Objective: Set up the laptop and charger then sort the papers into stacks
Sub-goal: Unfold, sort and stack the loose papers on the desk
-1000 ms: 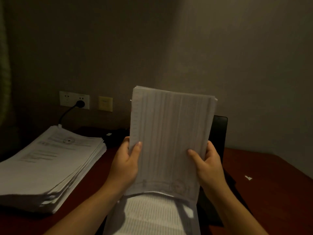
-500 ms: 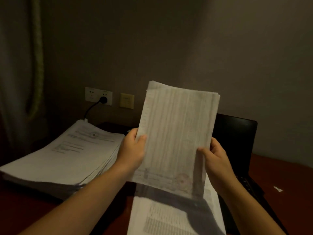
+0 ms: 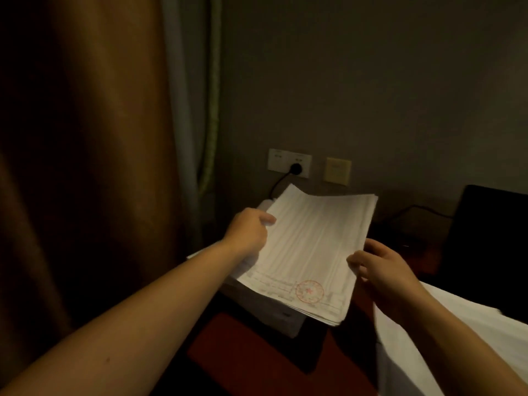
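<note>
Two grips: left hand [image 3: 248,230], right hand [image 3: 380,267] pinch paper bundle [image 3: 308,252] edges above paper stack [image 3: 285,321].

Sheaf of papers [image 3: 308,252], red stamp nr its near edge, lies tilted in my left hand [image 3: 248,232] & right hand [image 3: 380,267], over the tall paper stack [image 3: 268,310] at the tabletop's [image 3: 243,347] back-left corner. 2nd stack [image 3: 457,338] at front right. Black laptop [image 3: 491,238] open by back edge. Charger plug [image 3: 295,168] sits in wall socket [image 3: 278,161].
</note>
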A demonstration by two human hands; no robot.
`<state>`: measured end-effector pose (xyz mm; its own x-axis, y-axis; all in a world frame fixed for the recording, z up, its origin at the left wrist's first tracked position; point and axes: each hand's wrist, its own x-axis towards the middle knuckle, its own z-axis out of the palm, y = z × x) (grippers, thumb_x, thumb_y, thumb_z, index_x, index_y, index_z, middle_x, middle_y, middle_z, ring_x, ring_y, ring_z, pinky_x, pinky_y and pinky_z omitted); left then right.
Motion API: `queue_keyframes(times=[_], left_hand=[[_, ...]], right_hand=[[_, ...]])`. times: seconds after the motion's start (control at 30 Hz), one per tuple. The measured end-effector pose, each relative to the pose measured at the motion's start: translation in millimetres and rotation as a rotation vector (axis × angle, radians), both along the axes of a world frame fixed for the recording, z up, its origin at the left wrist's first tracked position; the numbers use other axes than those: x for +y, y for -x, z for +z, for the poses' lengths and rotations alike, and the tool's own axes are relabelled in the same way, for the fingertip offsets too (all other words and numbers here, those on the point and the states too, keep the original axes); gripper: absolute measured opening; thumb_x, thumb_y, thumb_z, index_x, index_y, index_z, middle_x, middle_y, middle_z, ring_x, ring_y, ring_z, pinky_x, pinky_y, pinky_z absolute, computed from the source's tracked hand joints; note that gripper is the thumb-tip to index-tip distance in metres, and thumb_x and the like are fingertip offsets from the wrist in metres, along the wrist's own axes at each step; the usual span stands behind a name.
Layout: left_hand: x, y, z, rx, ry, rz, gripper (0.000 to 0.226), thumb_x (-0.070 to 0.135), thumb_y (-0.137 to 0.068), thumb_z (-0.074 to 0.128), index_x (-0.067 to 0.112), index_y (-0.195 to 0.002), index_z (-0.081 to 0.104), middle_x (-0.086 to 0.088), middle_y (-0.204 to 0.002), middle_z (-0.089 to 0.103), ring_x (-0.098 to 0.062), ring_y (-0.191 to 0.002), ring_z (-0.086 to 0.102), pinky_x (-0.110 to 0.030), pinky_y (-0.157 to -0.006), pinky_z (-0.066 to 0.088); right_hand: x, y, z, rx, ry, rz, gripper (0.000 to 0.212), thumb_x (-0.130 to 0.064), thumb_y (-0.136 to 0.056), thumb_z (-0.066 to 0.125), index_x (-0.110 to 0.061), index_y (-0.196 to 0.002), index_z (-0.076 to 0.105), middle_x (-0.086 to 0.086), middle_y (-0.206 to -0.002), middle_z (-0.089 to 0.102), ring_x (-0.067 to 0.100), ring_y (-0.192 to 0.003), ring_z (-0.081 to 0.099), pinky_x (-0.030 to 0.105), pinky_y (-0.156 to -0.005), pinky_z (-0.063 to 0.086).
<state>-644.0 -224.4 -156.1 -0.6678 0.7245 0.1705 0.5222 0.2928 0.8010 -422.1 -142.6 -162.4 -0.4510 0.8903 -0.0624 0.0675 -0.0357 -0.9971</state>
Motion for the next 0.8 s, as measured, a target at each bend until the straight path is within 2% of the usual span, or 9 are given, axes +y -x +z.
queue_keyframes(times=[0.17, 0.23, 0.27, 0.33, 0.37, 0.4, 0.47, 0.67, 0.8], left_hand=[[-15, 46, -11, 0.104, 0.095, 0.038, 0.048, -0.006, -0.098, 0.044, 0.018, -0.136, 0.060, -0.005, -0.144, 0.054, -0.026, -0.131, 0.052, -0.035, -0.109, 0.044], [-14, 56, -16, 0.154, 0.080, 0.058, 0.047, -0.005, -0.098, 0.046, 0.019, -0.135, 0.061, -0.003, -0.143, 0.054, -0.026, -0.129, 0.053, -0.037, -0.109, 0.045], [-14, 59, -19, 0.168, 0.066, 0.077, 0.046, -0.004, -0.098, 0.047, 0.020, -0.133, 0.062, -0.002, -0.141, 0.054, -0.026, -0.127, 0.054, -0.039, -0.108, 0.046], [-12, 63, -25, 0.199, 0.081, 0.085, 0.039, 0.003, -0.099, 0.047, 0.022, -0.130, 0.061, -0.002, -0.136, 0.053, -0.028, -0.123, 0.054, -0.043, -0.104, 0.048], [-11, 63, -27, 0.238, 0.178, 0.050, 0.036, 0.010, -0.100, 0.047, 0.024, -0.132, 0.059, -0.002, -0.138, 0.049, -0.029, -0.124, 0.051, -0.044, -0.106, 0.045], [-11, 63, -28, 0.252, 0.295, 0.009, 0.037, 0.019, -0.101, 0.046, 0.026, -0.137, 0.056, -0.003, -0.144, 0.043, -0.029, -0.128, 0.046, -0.043, -0.110, 0.039], [-11, 63, -32, 0.326, 0.473, -0.077, 0.044, 0.031, -0.102, 0.043, 0.030, -0.146, 0.047, -0.004, -0.154, 0.032, -0.029, -0.138, 0.035, -0.045, -0.114, 0.027], [-6, 46, -25, 0.501, 0.629, -0.107, 0.053, 0.038, -0.102, 0.039, 0.025, -0.152, 0.034, -0.009, -0.161, 0.020, -0.031, -0.147, 0.018, -0.052, -0.117, 0.016], [1, -3, -14, 0.642, 0.402, -0.111, 0.055, 0.036, -0.099, 0.043, 0.024, -0.151, 0.035, -0.008, -0.162, 0.014, -0.030, -0.151, 0.004, -0.054, -0.118, 0.009]], right_hand=[[-13, 49, -14, -0.032, -0.085, -0.013, 0.072, 0.001, -0.092, 0.065, -0.025, -0.152, 0.035, 0.007, -0.097, 0.067, 0.027, -0.089, 0.070, 0.044, -0.077, 0.059], [-10, 60, -20, -0.084, -0.198, -0.042, 0.070, 0.000, -0.091, 0.066, -0.025, -0.149, 0.036, 0.007, -0.098, 0.066, 0.025, -0.085, 0.070, 0.043, -0.074, 0.061], [-9, 64, -23, -0.139, -0.259, -0.043, 0.059, -0.005, -0.091, 0.068, -0.022, -0.142, 0.043, 0.006, -0.102, 0.064, 0.023, -0.083, 0.070, 0.038, -0.070, 0.060], [-7, 69, -29, -0.411, -0.451, 0.018, 0.032, -0.030, -0.089, 0.069, -0.026, -0.118, 0.056, 0.006, -0.115, 0.061, 0.019, -0.088, 0.067, 0.031, -0.071, 0.057], [-4, 70, -34, -0.607, -0.559, 0.062, 0.029, -0.042, -0.087, 0.067, -0.030, -0.112, 0.058, 0.007, -0.124, 0.056, 0.021, -0.099, 0.064, 0.035, -0.080, 0.057], [-5, 70, -37, -0.787, -0.634, 0.083, 0.030, -0.048, -0.088, 0.064, -0.032, -0.113, 0.059, 0.008, -0.134, 0.049, 0.024, -0.113, 0.057, 0.039, -0.092, 0.053], [-6, 70, -41, -0.938, -0.710, 0.081, 0.032, -0.047, -0.094, 0.059, -0.032, -0.122, 0.056, 0.009, -0.145, 0.037, 0.029, -0.132, 0.039, 0.043, -0.105, 0.041], [-5, 62, -38, -0.820, -0.671, 0.151, 0.039, -0.045, -0.096, 0.056, -0.027, -0.131, 0.055, 0.007, -0.155, 0.033, 0.027, -0.143, 0.030, 0.046, -0.115, 0.035], [-6, 30, -30, -0.774, -0.712, 0.146, 0.044, -0.046, -0.097, 0.057, -0.025, -0.136, 0.055, 0.002, -0.148, 0.043, 0.021, -0.134, 0.044, 0.043, -0.112, 0.041]])
